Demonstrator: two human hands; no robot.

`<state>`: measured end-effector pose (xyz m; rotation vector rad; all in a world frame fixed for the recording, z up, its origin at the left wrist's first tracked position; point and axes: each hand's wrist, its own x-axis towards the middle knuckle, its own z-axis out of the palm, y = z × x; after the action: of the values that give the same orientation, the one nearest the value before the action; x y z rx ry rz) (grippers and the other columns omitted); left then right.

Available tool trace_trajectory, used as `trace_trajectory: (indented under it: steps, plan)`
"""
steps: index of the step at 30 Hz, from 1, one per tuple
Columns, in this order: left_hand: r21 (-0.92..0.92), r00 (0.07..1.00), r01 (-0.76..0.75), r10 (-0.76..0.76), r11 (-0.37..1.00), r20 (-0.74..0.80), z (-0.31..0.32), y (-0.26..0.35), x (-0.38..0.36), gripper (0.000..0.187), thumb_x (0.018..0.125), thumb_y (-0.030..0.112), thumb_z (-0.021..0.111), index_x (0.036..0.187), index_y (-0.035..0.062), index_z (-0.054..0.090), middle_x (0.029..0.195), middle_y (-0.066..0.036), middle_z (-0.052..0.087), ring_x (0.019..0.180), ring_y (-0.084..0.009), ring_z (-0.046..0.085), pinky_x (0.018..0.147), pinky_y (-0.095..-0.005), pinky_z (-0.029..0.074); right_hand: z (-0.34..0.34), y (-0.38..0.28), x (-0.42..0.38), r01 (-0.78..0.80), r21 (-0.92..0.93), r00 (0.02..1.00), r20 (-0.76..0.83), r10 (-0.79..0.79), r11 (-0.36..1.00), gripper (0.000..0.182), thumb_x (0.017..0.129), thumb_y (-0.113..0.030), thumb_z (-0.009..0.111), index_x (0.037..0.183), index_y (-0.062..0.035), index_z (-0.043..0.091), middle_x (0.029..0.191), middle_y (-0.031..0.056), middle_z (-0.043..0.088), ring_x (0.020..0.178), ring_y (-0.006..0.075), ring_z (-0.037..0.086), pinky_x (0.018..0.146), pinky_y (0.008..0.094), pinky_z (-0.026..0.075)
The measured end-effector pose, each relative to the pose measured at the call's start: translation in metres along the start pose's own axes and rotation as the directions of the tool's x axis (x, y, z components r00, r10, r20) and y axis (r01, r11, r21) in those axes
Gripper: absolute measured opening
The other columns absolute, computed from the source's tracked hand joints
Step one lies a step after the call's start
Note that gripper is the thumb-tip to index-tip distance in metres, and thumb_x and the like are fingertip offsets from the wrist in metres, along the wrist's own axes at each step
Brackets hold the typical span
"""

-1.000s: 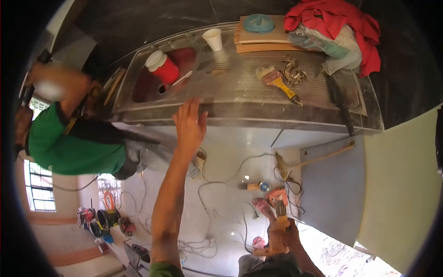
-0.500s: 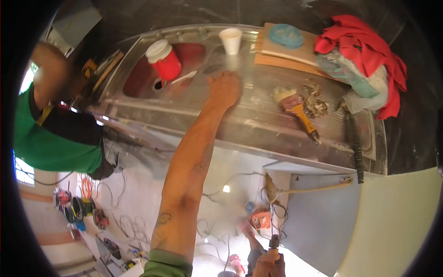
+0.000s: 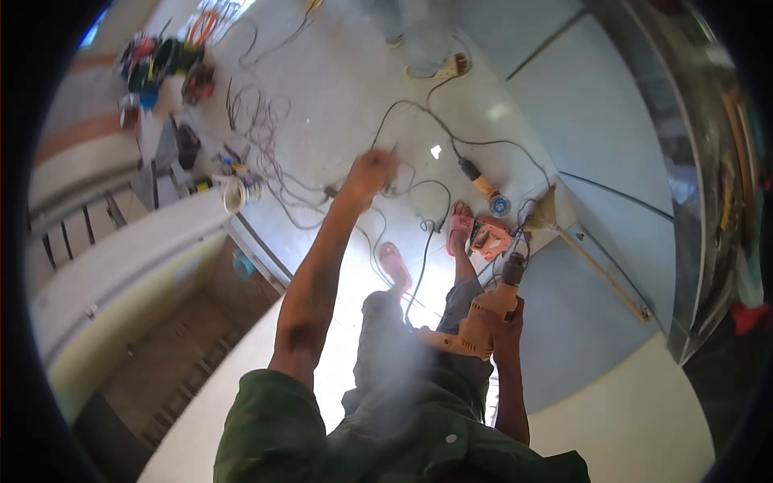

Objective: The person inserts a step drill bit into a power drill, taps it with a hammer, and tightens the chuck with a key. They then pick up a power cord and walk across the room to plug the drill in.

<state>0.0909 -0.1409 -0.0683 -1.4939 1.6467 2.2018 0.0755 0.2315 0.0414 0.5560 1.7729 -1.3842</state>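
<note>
My left hand (image 3: pixel 373 171) is stretched out in mid-air over the pale floor and its cords. Motion blur smears its fingers, so whether it is open or closed does not show. On the other side, my right hand (image 3: pixel 509 326) grips an orange power drill (image 3: pixel 479 322) near the front of its body. The drill's dark chuck (image 3: pixel 513 269) points away from me, towards an orange-red tool case (image 3: pixel 490 239) on the floor beside my sandalled foot.
Tangled cords (image 3: pixel 274 153) lie across the floor. An angle grinder (image 3: pixel 487 189) and a broom (image 3: pixel 545 213) are ahead to the right, beside grey cabinets (image 3: pixel 616 125). A white bucket (image 3: pixel 236 194) is at left. Another person's foot (image 3: pixel 460 64) shows at the top.
The view has swung down from the sink counter to the floor and my body. My left hand has left the counter and is now in the air. The drill and my right hand show more fully.
</note>
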Motion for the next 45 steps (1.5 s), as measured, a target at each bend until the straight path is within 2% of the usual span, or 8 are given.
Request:
trace_trajectory:
  steps: [5, 8, 12, 22, 27, 31, 37, 45]
  plan:
    - [0.162, 0.959, 0.264, -0.241, 0.951, -0.147, -0.155, -0.246, -0.134, 0.016, 0.082, 0.009, 0.065, 0.071, 0.0000, 0.057, 0.057, -0.001, 0.050, 0.046, -0.0089, 0.044, 0.039, -0.0265, 0.031, 0.058, 0.059, -0.008, 0.042, -0.217, 0.989, 0.151, -0.009, 0.975, 0.055, 0.069, -0.002, 0.074, 0.115, -0.0053, 0.044, 0.098, 0.0077, 0.058, 0.086, 0.0189, 0.062, 0.074, 0.0324, 0.055]
    - [0.501, 0.994, 0.064, -0.012, 0.863, -0.107, -0.220, -0.434, -0.205, 0.016, 0.078, 0.010, 0.067, 0.073, -0.0024, 0.058, 0.061, -0.007, 0.056, 0.049, -0.0132, 0.052, 0.042, -0.0302, 0.038, 0.084, 0.122, 0.017, 0.024, -0.433, 0.992, 0.119, 0.031, 0.901, 0.053, 0.070, -0.002, 0.074, 0.115, -0.0052, 0.044, 0.098, 0.0078, 0.058, 0.086, 0.0179, 0.062, 0.073, 0.0315, 0.055]
    - [0.684, 0.986, 0.161, -0.080, 0.711, -0.149, -0.245, -0.527, -0.257, 0.022, 0.074, 0.012, 0.069, 0.084, -0.0043, 0.059, 0.071, -0.015, 0.063, 0.058, -0.0193, 0.061, 0.050, -0.0334, 0.047, 0.092, 0.210, 0.082, 0.089, -0.581, 0.987, 0.162, 0.008, 0.809, 0.052, 0.071, -0.003, 0.074, 0.114, -0.0048, 0.045, 0.099, 0.0081, 0.059, 0.086, 0.0173, 0.062, 0.073, 0.0307, 0.054]
    - [0.613, 0.935, 0.171, 0.069, 0.771, -0.348, -0.230, -0.663, -0.007, 0.027, 0.075, 0.017, 0.062, 0.093, -0.0015, 0.056, 0.093, -0.026, 0.063, 0.091, -0.0424, 0.060, 0.079, -0.0484, 0.047, 0.217, 0.217, 0.191, 0.366, -0.478, 0.882, 0.453, -0.133, 0.799, 0.057, 0.068, -0.001, 0.074, 0.118, -0.0046, 0.046, 0.096, 0.0073, 0.061, 0.084, 0.0163, 0.063, 0.075, 0.0298, 0.054]
    - [0.665, 0.891, 0.076, 0.249, 0.743, -0.380, -0.198, -0.677, 0.158, 0.026, 0.078, 0.016, 0.062, 0.096, -0.0016, 0.055, 0.093, -0.025, 0.061, 0.093, -0.0430, 0.059, 0.080, -0.0486, 0.046, 0.226, 0.190, 0.232, 0.403, -0.509, 0.912, 0.291, -0.289, 0.761, 0.058, 0.071, -0.005, 0.073, 0.123, -0.0045, 0.046, 0.098, 0.0082, 0.060, 0.086, 0.0176, 0.063, 0.076, 0.0300, 0.054]
    - [0.440, 0.779, 0.056, 0.236, 0.896, -0.580, -0.176, -0.560, 0.200, 0.027, 0.078, 0.015, 0.060, 0.097, -0.0038, 0.054, 0.093, -0.027, 0.061, 0.092, -0.0436, 0.058, 0.079, -0.0487, 0.046, 0.184, 0.182, 0.270, 0.600, -0.415, 0.799, 0.269, -0.538, 0.684, 0.057, 0.075, -0.014, 0.071, 0.125, -0.0034, 0.045, 0.101, 0.0106, 0.060, 0.088, 0.0206, 0.063, 0.075, 0.0317, 0.055]
    - [0.717, 0.812, 0.052, 0.389, 0.695, -0.435, -0.192, -0.593, 0.288, 0.027, 0.079, 0.014, 0.057, 0.096, -0.0058, 0.054, 0.091, -0.029, 0.061, 0.089, -0.0443, 0.059, 0.079, -0.0495, 0.047, 0.120, 0.175, 0.291, 0.525, 0.232, 0.808, 0.164, -0.565, 0.819, 0.058, 0.085, -0.035, 0.062, 0.126, 0.0011, 0.044, 0.107, 0.0169, 0.058, 0.091, 0.0276, 0.062, 0.075, 0.0388, 0.055]
    - [0.827, 0.725, -0.080, 0.602, 0.556, -0.334, -0.186, -0.572, 0.294, 0.024, 0.078, 0.012, 0.057, 0.096, -0.0039, 0.060, 0.091, -0.027, 0.062, 0.089, -0.0415, 0.061, 0.079, -0.0462, 0.048, 0.111, 0.143, 0.308, 0.174, 0.768, 0.235, 0.575, -0.783, 0.616, 0.061, 0.089, -0.039, 0.055, 0.132, 0.0016, 0.041, 0.122, 0.0244, 0.049, 0.109, 0.0375, 0.054, 0.093, 0.0479, 0.049]
